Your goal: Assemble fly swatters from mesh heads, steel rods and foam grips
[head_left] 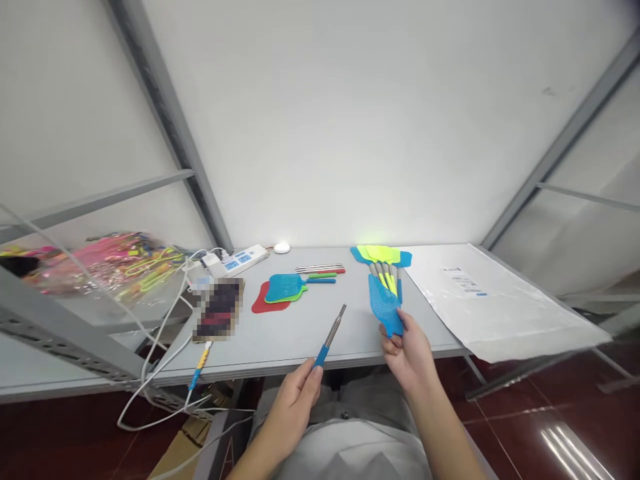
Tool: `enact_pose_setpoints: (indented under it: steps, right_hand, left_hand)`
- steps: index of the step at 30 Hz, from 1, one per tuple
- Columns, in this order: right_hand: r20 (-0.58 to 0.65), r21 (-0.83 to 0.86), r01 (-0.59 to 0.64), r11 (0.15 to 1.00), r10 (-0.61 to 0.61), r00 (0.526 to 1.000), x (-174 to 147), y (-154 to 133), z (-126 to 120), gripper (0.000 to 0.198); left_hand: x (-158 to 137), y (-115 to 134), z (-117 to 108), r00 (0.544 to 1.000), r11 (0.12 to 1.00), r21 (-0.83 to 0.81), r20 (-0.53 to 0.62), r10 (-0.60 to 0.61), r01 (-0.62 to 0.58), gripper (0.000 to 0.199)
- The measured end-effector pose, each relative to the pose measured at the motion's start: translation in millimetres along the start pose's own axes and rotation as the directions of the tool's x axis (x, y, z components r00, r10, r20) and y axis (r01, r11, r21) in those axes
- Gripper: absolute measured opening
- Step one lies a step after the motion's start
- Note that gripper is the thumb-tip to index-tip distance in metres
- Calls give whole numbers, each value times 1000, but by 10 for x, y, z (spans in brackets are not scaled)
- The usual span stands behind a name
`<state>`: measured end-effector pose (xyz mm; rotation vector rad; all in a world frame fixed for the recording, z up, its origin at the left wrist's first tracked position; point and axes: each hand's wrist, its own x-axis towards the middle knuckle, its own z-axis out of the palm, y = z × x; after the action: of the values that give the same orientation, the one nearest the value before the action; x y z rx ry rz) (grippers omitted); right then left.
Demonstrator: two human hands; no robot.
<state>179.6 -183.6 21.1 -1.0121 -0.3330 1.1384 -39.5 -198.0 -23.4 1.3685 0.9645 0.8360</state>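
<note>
My left hand (296, 399) is closed around the blue grip of a telescopic handle (334, 327), whose metal rod points up and away over the table's front edge. In my right hand (407, 350) a blue fly swatter head (384, 301) is pinched by its narrow end, its mesh pointing away from me. Head and handle are apart. Just beyond the blue head lie yellow fly swatters (379, 253) with metal and yellow handles, stacked with blue ones. Left of centre, a blue swatter head (285, 288) lies over green and red ones, beside handles (323, 279) and metal rods.
A white power strip (246, 260) with plugs and cables stands at the back left, near a pixelated dark object (220, 310). Bagged colourful items (115, 267) fill the left side. White plastic sheeting (480, 300) covers the table's right. Metal frame posts (165, 120) rise at the sides.
</note>
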Motion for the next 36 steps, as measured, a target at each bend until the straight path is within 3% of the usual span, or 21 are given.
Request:
enact_pose_setpoints:
  steps: [4,8,11,15,23,28,36]
  right_hand:
    - [-227,-28,147,989,-150,962,-107,91,68,19]
    - [-333,-206,252,946,-310,891,-188,200,97,46]
    - [-294,-300,359,884,-444,846,-185,249,85,47]
    - [-298,-243,462,853,-519,801,-147,225,64,42]
    - [-270,-232,461,857,-512,815,-210,256,113,38]
    - [-323,-184,501,846,-533,782,-201,285,140,38]
    - [-358,-175,461,870,-492,793,-134,247,91,37]
  left_hand:
    - [-59,25,-49,987,888,431,63,149,-162,36]
    - [-75,56,-62,964,751,605,172,202,-265,34]
    - [-83,89,-56,946,736,595,242,217,-321,27]
    - [-94,96,-74,931,748,555,230,282,-363,25]
    - [-98,111,-100,904,702,571,238,354,-425,22]
    - [-109,149,-65,871,674,554,271,409,-489,20]
    - [-68,107,-128,883,665,583,271,383,-468,20]
